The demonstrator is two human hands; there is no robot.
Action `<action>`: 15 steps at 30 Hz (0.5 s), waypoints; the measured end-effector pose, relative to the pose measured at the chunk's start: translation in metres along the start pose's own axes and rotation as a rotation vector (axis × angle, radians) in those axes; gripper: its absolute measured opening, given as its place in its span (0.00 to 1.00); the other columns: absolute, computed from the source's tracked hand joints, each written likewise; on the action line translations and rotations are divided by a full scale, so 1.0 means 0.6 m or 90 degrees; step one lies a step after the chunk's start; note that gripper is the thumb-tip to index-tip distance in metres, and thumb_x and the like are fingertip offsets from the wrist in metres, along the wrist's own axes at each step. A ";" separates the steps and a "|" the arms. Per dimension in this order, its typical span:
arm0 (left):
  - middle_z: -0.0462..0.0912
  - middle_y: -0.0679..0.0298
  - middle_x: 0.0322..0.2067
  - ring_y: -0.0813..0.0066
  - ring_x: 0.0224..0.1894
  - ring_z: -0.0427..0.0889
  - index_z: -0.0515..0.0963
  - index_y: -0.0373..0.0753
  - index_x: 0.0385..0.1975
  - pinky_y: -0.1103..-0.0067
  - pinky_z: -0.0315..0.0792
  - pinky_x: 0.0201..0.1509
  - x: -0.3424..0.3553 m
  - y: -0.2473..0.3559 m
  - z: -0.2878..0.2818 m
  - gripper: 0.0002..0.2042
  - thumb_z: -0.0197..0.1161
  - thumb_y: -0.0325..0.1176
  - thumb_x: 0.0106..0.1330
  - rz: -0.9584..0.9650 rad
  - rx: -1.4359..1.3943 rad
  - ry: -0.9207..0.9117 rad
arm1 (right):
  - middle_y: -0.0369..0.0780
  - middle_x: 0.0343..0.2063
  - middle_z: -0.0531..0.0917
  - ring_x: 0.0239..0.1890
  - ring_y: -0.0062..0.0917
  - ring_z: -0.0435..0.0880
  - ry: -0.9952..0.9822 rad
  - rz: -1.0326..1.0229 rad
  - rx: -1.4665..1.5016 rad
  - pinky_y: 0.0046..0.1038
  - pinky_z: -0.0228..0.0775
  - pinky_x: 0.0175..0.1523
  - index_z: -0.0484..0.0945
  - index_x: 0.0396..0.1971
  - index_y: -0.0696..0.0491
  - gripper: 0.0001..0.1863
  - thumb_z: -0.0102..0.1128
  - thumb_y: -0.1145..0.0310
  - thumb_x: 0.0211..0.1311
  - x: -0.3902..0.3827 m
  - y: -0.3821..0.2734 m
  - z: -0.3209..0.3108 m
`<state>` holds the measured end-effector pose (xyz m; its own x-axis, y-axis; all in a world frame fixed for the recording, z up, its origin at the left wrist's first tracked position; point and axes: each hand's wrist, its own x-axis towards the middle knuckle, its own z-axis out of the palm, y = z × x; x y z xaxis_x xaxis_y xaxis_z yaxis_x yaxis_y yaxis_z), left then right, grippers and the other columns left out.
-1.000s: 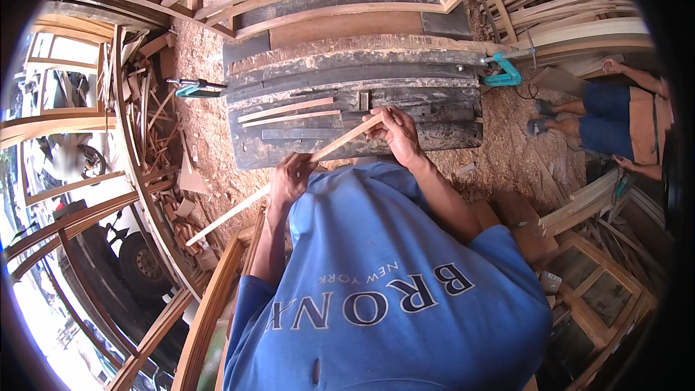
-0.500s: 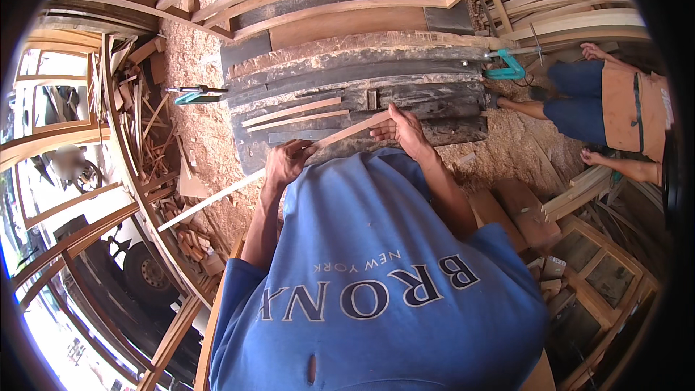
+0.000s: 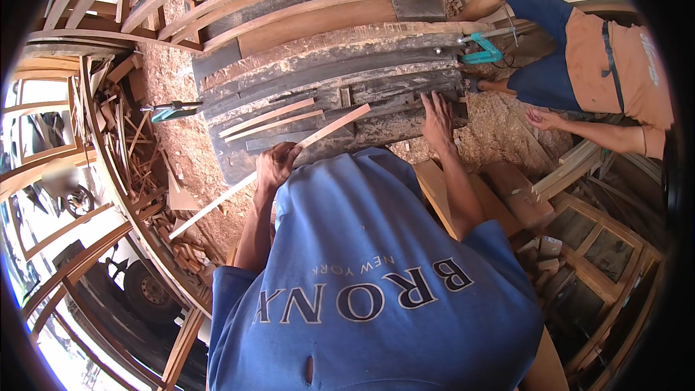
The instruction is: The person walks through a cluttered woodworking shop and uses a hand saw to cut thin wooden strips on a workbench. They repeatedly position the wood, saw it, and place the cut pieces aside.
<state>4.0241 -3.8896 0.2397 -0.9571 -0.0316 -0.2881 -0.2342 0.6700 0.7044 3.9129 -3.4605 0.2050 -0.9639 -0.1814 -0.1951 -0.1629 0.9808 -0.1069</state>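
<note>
My left hand is closed around a long thin wooden strip, which slants from the lower left up across the near edge of the dark workbench. The strip's far end rests over the bench or just above it; I cannot tell which. Away from the strip, my right hand lies on the right part of the bench top with its fingers stretched out. Two shorter wooden strips lie side by side on the bench, beyond my left hand. Close to them is a flat grey strip.
Teal clamps sit at the bench's left and right ends. A person in an orange shirt stands at the right. Wooden frames lie beyond the bench. Shavings and offcuts cover the floor.
My right hand has let go of the strip's end and moved right onto the bench. My left hand still holds the strip. The other person has stepped farther forward, and the view has shifted.
</note>
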 end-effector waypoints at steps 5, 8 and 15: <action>0.86 0.57 0.27 0.56 0.30 0.87 0.85 0.43 0.36 0.67 0.77 0.32 -0.009 0.047 0.035 0.17 0.62 0.52 0.67 0.006 0.054 0.065 | 0.47 0.67 0.66 0.68 0.42 0.67 -0.011 -0.090 -0.144 0.44 0.58 0.71 0.66 0.67 0.47 0.34 0.64 0.67 0.60 0.019 0.022 -0.030; 0.86 0.58 0.28 0.56 0.30 0.86 0.84 0.44 0.36 0.66 0.78 0.32 -0.014 0.078 0.054 0.15 0.63 0.50 0.67 0.034 0.044 0.098 | 0.48 0.58 0.77 0.56 0.39 0.80 -0.149 -0.060 0.565 0.40 0.73 0.61 0.70 0.64 0.51 0.27 0.60 0.60 0.68 0.025 -0.020 -0.051; 0.87 0.60 0.32 0.58 0.31 0.87 0.84 0.46 0.39 0.67 0.78 0.32 -0.034 0.102 0.087 0.14 0.61 0.48 0.68 0.024 0.053 0.066 | 0.43 0.32 0.84 0.27 0.21 0.85 -0.296 0.015 0.899 0.22 0.79 0.31 0.77 0.48 0.62 0.17 0.61 0.64 0.69 0.021 -0.115 -0.062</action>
<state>4.0385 -3.8092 0.2549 -0.9786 -0.0789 -0.1902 -0.1865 0.7316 0.6557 3.9043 -3.5279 0.2460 -0.7674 -0.4394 -0.4669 0.4472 0.1549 -0.8809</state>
